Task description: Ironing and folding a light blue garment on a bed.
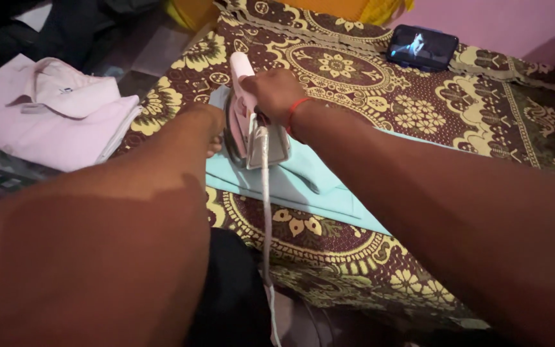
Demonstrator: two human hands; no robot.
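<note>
1. Head view: patterned brown-and-yellow cloth (380,83) covers the whole work surface.
2. Light blue garment (303,183) laid flat on the cloth, mid-frame, under the iron.
3. Folded pink shirt (49,115) on a stack at far left, well apart from the garment.
4. Pink-and-white iron (252,122) sits on the garment's left end, white cord (266,218) trailing toward the camera.
5. Right hand (274,93) closed around the iron's handle, red band on the wrist.
6. Left hand (213,132) just beside the iron on the garment edge; mostly hidden by the forearm, finger spread unclear.
7. Dark phone (422,47) lies face-up at top right.
</note>
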